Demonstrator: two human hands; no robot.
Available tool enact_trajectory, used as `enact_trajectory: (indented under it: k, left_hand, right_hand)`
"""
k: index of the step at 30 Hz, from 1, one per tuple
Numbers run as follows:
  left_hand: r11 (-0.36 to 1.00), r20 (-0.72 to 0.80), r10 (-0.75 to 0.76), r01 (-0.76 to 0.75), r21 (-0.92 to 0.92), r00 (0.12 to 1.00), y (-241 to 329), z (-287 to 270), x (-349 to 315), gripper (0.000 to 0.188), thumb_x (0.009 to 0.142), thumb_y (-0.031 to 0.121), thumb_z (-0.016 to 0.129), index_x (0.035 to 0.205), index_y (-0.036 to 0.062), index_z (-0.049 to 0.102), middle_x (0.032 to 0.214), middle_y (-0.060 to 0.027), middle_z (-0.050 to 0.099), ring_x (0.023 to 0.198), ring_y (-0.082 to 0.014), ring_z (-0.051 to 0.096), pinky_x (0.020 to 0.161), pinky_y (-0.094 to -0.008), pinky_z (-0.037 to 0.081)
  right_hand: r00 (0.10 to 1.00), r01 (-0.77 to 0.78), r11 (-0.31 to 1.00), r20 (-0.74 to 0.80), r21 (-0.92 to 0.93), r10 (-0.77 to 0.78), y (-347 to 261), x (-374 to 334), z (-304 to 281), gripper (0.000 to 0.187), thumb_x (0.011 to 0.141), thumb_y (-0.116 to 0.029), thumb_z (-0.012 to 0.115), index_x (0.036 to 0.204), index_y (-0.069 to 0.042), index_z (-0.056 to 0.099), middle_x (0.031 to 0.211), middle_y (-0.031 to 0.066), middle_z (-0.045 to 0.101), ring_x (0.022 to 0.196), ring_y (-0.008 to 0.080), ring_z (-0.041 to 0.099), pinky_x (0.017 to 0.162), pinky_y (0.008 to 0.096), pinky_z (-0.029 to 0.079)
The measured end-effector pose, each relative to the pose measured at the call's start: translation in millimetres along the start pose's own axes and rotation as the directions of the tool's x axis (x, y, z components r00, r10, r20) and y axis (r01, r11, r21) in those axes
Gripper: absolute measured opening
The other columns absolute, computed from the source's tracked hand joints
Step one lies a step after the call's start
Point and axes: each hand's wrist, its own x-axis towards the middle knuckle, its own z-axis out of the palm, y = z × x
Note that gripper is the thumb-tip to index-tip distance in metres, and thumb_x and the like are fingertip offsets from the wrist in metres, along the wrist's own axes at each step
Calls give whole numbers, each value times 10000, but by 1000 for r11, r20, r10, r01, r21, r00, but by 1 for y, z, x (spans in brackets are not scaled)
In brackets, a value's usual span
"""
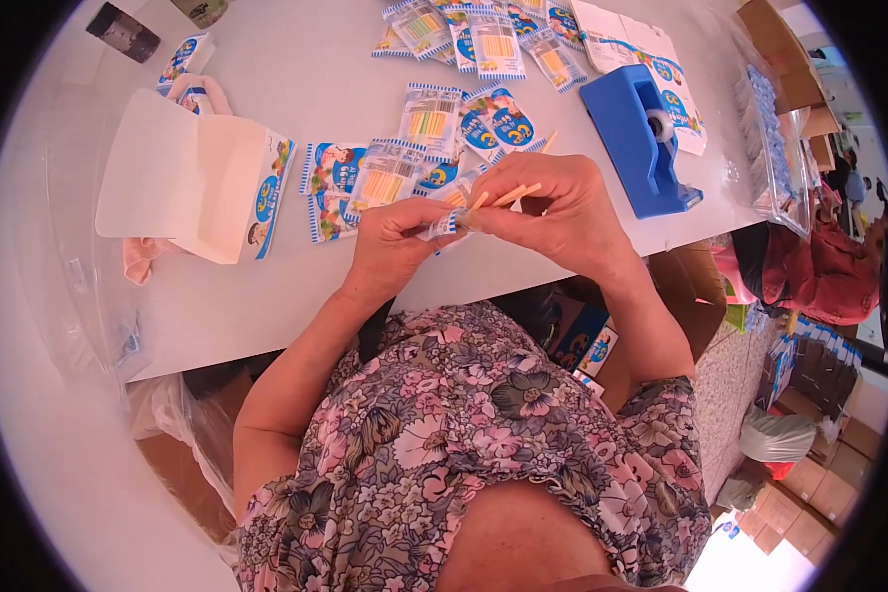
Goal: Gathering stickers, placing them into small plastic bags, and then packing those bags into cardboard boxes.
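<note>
Near the table's front edge, my left hand [395, 242] is closed on a small clear packet [442, 227] with blue and white ends. Right beside it, my right hand [562, 212] pinches a few thin pale-yellow sticks [518, 194] between thumb and fingers. The fingertips of both hands meet at the packet's end, and the exact contact there is hidden. Just beyond my hands lies a loose pile of similar packets [386, 178], some showing yellow and green sticks inside. More packets [495, 41] are heaped farther back.
An open white carton [163, 168] stands to the left, with a pink cloth [140, 259] by it. On the right are a blue tape dispenser [617, 128], a printed white box [686, 99] and a clear plastic container of packets [763, 118]. Cardboard boxes [819, 483] are stacked on the floor.
</note>
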Motion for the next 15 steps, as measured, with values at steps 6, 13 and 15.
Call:
enact_trajectory:
  k: [6,13,15]
  left_hand:
    - [993,10,54,-53,-106,998,2,1,1,251,808,-52,744,1051,5,728,1004,-70,719,928,-114,657,823,-262,533]
    - [979,50,-37,47,-198,998,4,3,1,254,824,-59,731,1071,-1,720,1034,-61,709,934,-104,652,833,-255,543]
    - [979,57,-59,69,-191,997,3,4,0,252,827,-59,729,1072,-3,719,1040,-62,707,934,-102,651,828,-254,546]
  right_hand:
    - [999,-19,997,28,-74,21,-22,1,-5,182,783,52,747,948,-20,722,918,47,695,813,87,624,614,201,455]
    - [997,-15,999,-76,-52,11,-23,1,-9,179,801,71,713,954,-21,730,896,20,698,778,75,621,596,190,449]
    - [994,85,987,-49,-138,-93,-20,3,-9,164,807,71,708,945,-15,727,874,19,696,762,68,616,589,191,448]
